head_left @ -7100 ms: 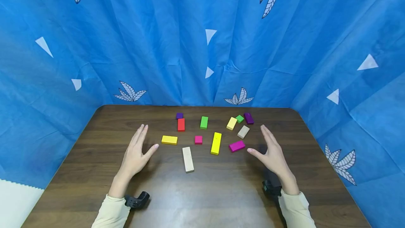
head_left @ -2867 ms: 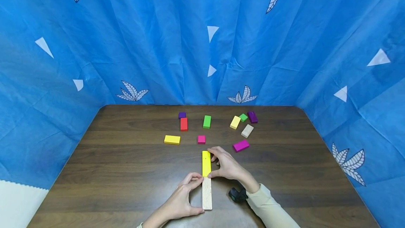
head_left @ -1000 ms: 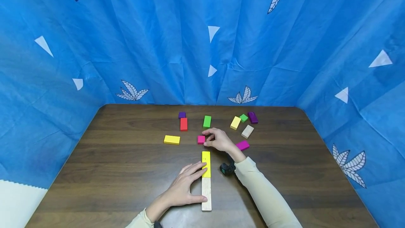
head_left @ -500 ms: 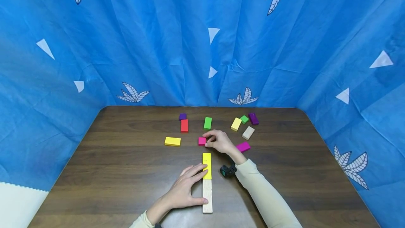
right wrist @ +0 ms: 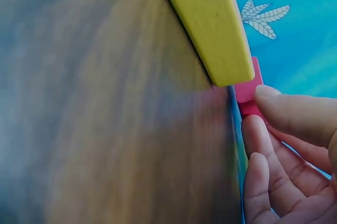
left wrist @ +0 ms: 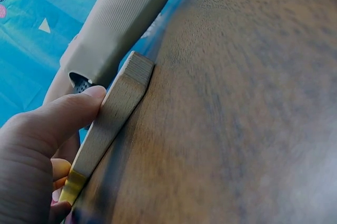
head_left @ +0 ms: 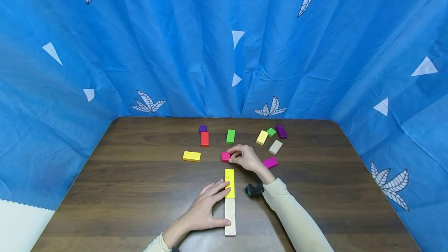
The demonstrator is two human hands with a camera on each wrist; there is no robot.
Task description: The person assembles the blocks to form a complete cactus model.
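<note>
A long yellow block (head_left: 229,175) and a long beige block (head_left: 230,209) lie end to end in one line on the table. My left hand (head_left: 204,209) rests on them, its fairly straight fingertips on the yellow block and its thumb on the beige one. In the left wrist view the thumb (left wrist: 68,116) presses the beige block (left wrist: 113,111). Farther back, my right hand (head_left: 246,158) pinches a small pink block (head_left: 225,157) by its right side. The right wrist view shows thumb and fingers at the pink block (right wrist: 248,90), partly hidden behind the yellow block (right wrist: 210,24).
Around the hands on the brown table (head_left: 140,189) lie a yellow block (head_left: 191,156), a red (head_left: 204,139), a purple (head_left: 203,128), a green (head_left: 230,136), a pale yellow (head_left: 262,137), a beige (head_left: 275,147) and a magenta one (head_left: 270,162). A blue curtain (head_left: 168,49) hangs behind.
The hands were apart at first; the long yellow and beige blocks have since been brought end to end. My right hand has gone from the yellow block to the pink one, which has shifted slightly right.
</note>
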